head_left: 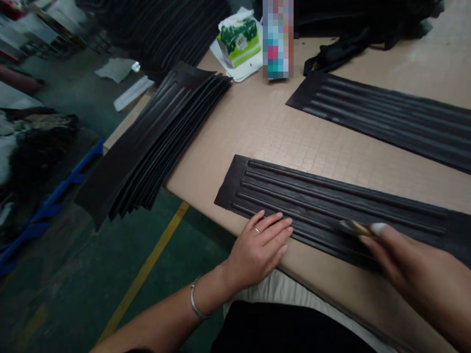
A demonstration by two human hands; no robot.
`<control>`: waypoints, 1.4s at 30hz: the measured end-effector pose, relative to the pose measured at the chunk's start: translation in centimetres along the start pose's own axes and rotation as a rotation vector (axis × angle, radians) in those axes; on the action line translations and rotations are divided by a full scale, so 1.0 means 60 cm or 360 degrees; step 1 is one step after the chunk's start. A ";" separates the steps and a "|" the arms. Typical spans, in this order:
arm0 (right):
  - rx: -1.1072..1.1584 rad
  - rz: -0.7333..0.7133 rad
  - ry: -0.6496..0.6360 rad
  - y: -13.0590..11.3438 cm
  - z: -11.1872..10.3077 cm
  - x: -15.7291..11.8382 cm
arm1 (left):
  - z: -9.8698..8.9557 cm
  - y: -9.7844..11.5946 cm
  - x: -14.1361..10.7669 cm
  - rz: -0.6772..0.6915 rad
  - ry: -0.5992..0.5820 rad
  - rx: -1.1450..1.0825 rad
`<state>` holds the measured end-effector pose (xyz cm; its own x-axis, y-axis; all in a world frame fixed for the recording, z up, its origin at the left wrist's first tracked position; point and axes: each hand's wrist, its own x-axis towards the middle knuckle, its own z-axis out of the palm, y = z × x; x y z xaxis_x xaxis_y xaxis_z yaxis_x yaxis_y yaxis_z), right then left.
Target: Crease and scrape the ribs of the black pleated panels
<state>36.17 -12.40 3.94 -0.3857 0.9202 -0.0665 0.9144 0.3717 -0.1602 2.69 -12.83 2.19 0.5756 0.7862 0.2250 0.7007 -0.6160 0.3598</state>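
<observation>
A long black ribbed strip [312,196] lies flat on the tan table [250,132], close to its near edge. My left hand [261,245] rests with fingers spread on the strip's near edge, toward its left end; it holds nothing. Above the strip's right half, my right hand [401,255] is closed around a small pointed tool [355,227] with a metal-looking tip. The tool is blurred, and whether it touches the strip cannot be made out. A white covering shows on one fingertip of that hand.
A fanned stack of black strips [147,142] overhangs the table's left edge. Another ribbed strip [390,120] lies at the right. A green tissue pack [241,41] and dark material [342,49] sit farther back. A blue pallet [47,206] stands on the floor.
</observation>
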 end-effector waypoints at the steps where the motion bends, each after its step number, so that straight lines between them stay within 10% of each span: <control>1: -0.0078 -0.0053 -0.0046 -0.018 0.002 0.026 | 0.006 0.001 0.000 0.0018 0.0034 -0.0033; 11: -0.0276 -0.0358 -0.0464 -0.117 -0.024 0.152 | 0.036 0.004 0.004 0.0033 0.0155 -0.0051; 19: -0.0237 -0.0307 -0.0631 -0.082 -0.034 0.128 | 0.036 0.008 0.006 0.0023 0.0172 -0.0051; 26: -0.0177 -0.0384 -0.0773 -0.165 -0.060 0.220 | 0.042 0.009 0.004 0.0009 0.0198 -0.0019; 35: -0.0303 -0.0334 -0.0861 -0.040 -0.084 0.151 | 0.041 0.011 0.006 -0.0001 0.0162 0.0014; 42: -0.0286 -0.0436 -0.0835 -0.155 -0.106 0.239 | 0.050 0.012 0.003 0.0003 0.0189 0.0046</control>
<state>22.89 -1.90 10.75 -0.5767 0.6224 -0.5293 0.7624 0.6427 -0.0749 4.58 -13.30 -0.25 0.5242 0.7841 0.3323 0.7124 -0.6175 0.3333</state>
